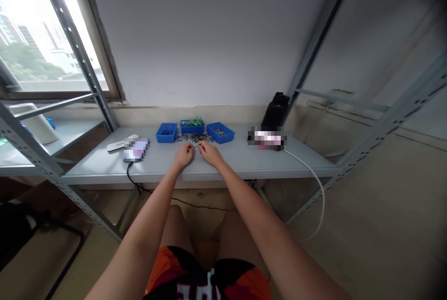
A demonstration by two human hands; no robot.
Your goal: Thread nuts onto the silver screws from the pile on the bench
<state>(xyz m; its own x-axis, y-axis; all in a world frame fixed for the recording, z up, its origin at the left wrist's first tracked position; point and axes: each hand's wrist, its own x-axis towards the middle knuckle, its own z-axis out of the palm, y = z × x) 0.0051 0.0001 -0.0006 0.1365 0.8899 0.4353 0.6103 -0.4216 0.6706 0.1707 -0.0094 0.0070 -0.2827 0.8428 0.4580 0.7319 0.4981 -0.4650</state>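
Note:
My left hand (184,155) and my right hand (209,152) are close together above the grey shelf top (164,161). Their fingers pinch the two ends of a small thin dark piece (196,146). Just behind them lies a loose pile of small black and silvery pieces (195,137). Three blue trays stand around the pile: the left tray (166,139) holds a few dark items, the middle tray (192,130) holds green pieces (193,122), and the right tray (223,137) holds small metallic-looking parts.
A phone (137,150) with a black cable lies at the left beside a white object (117,145). At the right, a lit device (267,139) with a white cable stands before a black bottle (275,110). Metal shelf posts rise on both sides.

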